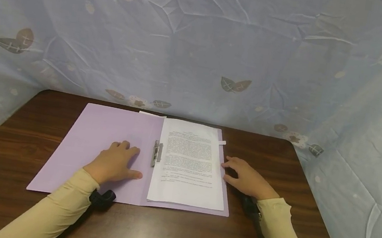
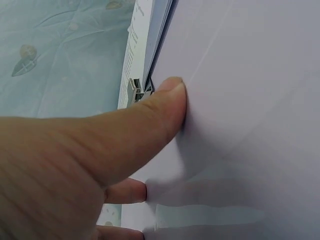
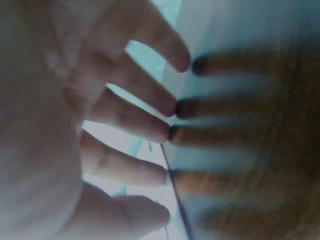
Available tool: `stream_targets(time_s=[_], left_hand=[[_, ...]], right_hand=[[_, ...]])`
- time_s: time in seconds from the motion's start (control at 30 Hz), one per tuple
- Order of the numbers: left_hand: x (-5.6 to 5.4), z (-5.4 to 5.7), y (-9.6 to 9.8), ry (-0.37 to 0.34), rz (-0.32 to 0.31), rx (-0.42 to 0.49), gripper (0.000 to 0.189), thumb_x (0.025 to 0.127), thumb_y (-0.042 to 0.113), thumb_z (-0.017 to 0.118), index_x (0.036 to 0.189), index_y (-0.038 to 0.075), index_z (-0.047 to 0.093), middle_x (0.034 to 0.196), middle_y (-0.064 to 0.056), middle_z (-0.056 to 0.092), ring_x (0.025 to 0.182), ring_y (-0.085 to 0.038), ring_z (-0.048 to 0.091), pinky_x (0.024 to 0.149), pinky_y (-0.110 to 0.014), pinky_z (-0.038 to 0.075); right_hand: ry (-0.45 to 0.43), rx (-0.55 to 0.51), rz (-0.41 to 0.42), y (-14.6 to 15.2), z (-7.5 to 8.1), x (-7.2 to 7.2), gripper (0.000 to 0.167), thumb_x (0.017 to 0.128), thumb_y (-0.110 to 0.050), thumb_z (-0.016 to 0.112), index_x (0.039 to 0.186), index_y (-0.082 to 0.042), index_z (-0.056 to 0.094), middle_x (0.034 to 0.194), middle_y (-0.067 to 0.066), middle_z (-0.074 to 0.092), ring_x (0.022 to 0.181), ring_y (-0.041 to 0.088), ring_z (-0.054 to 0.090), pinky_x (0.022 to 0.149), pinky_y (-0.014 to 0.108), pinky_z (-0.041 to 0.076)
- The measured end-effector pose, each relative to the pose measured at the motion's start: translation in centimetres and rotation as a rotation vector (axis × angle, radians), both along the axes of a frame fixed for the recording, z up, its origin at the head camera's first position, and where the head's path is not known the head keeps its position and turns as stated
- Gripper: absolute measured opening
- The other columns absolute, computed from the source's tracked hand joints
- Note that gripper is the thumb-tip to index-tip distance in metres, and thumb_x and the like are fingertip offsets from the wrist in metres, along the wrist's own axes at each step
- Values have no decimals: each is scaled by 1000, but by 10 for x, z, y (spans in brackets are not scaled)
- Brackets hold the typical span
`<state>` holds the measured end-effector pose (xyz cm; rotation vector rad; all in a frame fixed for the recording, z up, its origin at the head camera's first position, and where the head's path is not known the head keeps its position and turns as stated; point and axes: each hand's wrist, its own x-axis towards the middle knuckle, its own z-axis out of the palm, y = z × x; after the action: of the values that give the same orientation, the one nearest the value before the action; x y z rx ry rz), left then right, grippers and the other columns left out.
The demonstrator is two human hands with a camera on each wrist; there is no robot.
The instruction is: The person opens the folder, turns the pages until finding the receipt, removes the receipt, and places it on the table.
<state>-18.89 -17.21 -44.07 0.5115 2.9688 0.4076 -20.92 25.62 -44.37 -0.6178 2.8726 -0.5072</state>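
A light purple folder (image 1: pixel 82 145) lies spread wide on the table. On its right side sits a stack of printed white paper (image 1: pixel 186 193), beside a metal clip (image 1: pixel 155 154) near the fold. My left hand (image 1: pixel 116 163) rests on the bare left cover, fingers spread; in the left wrist view its thumb (image 2: pixel 167 107) touches the purple surface. Just past the folder's right edge is my right hand (image 1: pixel 246 177), its loosely bent fingers pointing toward the paper. In the right wrist view, the fingertips (image 3: pixel 159 131) meet the dark tabletop, with nothing held.
The dark wooden table (image 1: pixel 175 237) has rounded far corners. A pale blue leaf-patterned curtain (image 1: pixel 199 55) hangs behind it and along both sides. A small white tab (image 1: pixel 222 142) sticks out at the folder's right edge, and a white paper edge (image 1: pixel 151 114) shows at its top.
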Motion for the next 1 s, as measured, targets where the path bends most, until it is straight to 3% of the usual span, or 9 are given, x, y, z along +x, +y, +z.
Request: stream_targets(time_s=[0.17, 0.27, 0.5, 0.67, 1.0], left_hand=[[0, 2, 1, -1, 1, 8, 83, 82, 56, 82, 141, 2, 58, 138, -33, 53, 127, -57, 49, 92, -72, 49], [0, 2, 4, -10, 1, 7, 84, 82, 57, 82, 141, 2, 58, 138, -33, 52, 127, -58, 49, 91, -72, 49], [-1, 2, 5, -25, 12, 18, 85, 82, 56, 82, 143, 2, 57, 140, -34, 51, 129, -59, 47, 92, -74, 47], [1, 1, 2, -30, 20, 14, 86, 82, 56, 82, 143, 2, 56, 140, -34, 50, 130, -60, 46, 93, -75, 46], [-1, -2, 0, -35, 16, 23, 86, 82, 56, 82, 144, 3, 56, 141, -35, 49, 130, -59, 46, 94, -75, 46]], right_hand=[[144, 10, -58, 0, -1, -6, 31, 98, -19, 70, 126, -7, 70, 137, 16, 63, 130, 36, 58, 109, 57, 46], [194, -17, -111, -2, 4, -11, 27, 98, -18, 69, 122, -9, 71, 130, 11, 67, 124, 32, 62, 105, 54, 49], [257, -186, -185, -18, 25, -37, 27, 99, -13, 64, 124, -4, 68, 124, 12, 67, 114, 32, 64, 100, 52, 51], [220, -256, -221, -35, 31, -62, 38, 99, -15, 64, 134, -1, 60, 128, 17, 64, 119, 34, 62, 104, 51, 49], [100, -185, -225, -46, 21, -101, 42, 102, -18, 63, 139, 2, 59, 141, 22, 56, 131, 37, 52, 113, 54, 41]])
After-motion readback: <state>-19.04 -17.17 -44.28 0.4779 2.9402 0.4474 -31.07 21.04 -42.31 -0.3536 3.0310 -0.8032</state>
